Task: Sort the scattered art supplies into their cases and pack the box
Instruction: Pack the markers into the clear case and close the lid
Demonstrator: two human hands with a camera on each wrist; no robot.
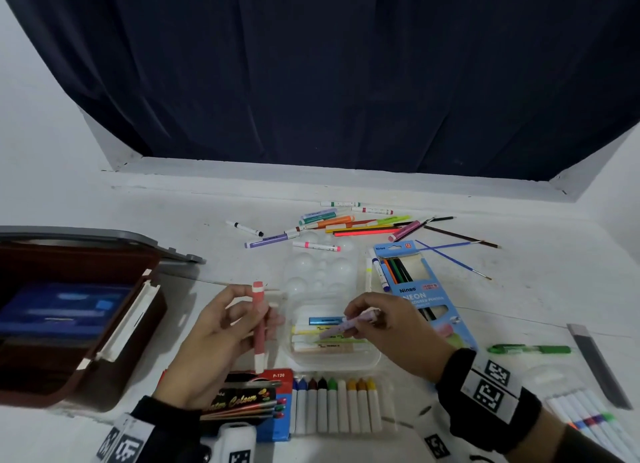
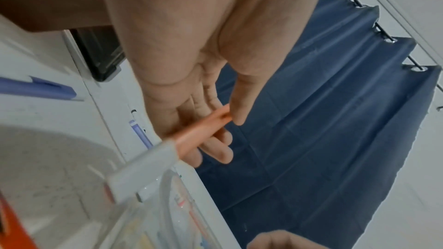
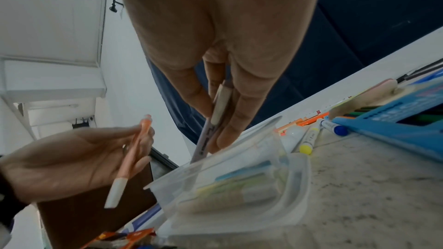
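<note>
My left hand [image 1: 221, 327] holds a salmon-pink marker [image 1: 259, 324] upright between thumb and fingers, left of the clear plastic case [image 1: 370, 362]; the same marker [image 2: 201, 132] [image 3: 130, 158] shows in both wrist views. My right hand [image 1: 384, 327] pinches a pale purple marker [image 1: 346, 325] [image 3: 208, 135] slanted down over the case, its tip just above the blue, yellow and green markers [image 1: 325, 331] lying inside. The brown box [image 1: 69, 317] stands open at the left with blue cases in it.
Loose markers, pencils and brushes [image 1: 346, 223] lie scattered at the back. A blue Neon pencil box [image 1: 415, 289] sits right of the clear case, a row of crayons [image 1: 336, 407] and a water colour pack [image 1: 249, 400] in front. A green pen [image 1: 530, 350] lies at right.
</note>
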